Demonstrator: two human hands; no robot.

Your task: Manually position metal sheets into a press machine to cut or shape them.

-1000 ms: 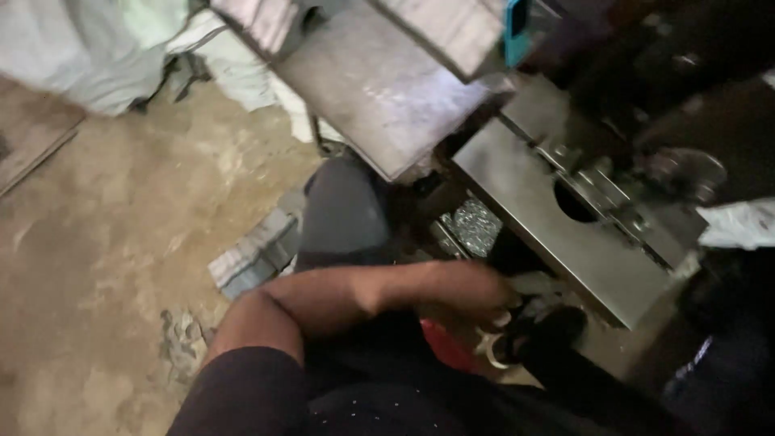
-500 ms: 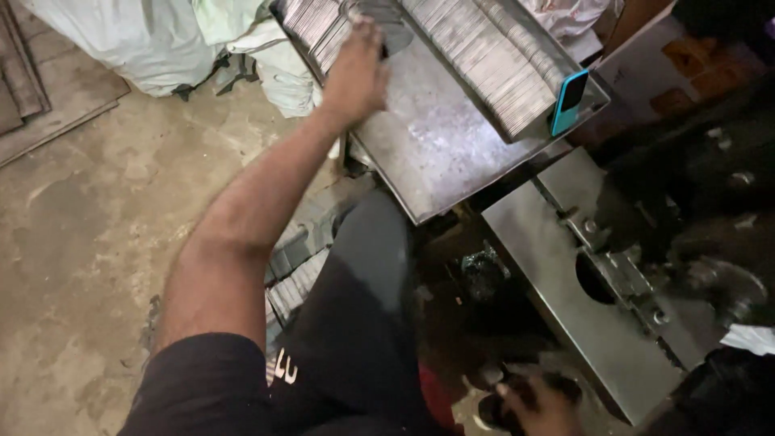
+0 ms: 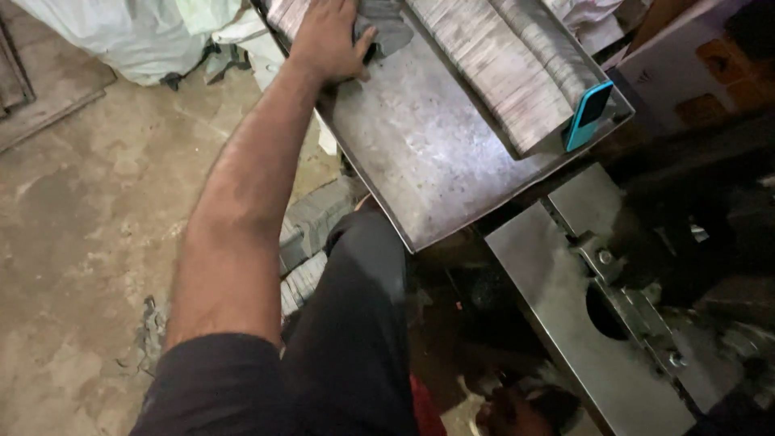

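On the flat grey metal tray (image 3: pixel 436 153), the left hand (image 3: pixel 327 36) is pressing open-palmed beside a crumpled grey rag (image 3: pixel 386 24); right hand's (image 3: pixel 500 412) grip unclear.

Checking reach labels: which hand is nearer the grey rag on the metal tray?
Left. The left hand rests on the grey rag at the far end of the metal tray. The right hand is down low, well clear of it.

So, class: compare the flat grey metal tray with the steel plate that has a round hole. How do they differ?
The flat grey metal tray carries stacked strips and a grey cloth; the steel plate with a round hole is bare. The tray has a raised rim; the plate has bolted fittings. The left hand rests on the tray, not the plate. Both are dull grey metal.
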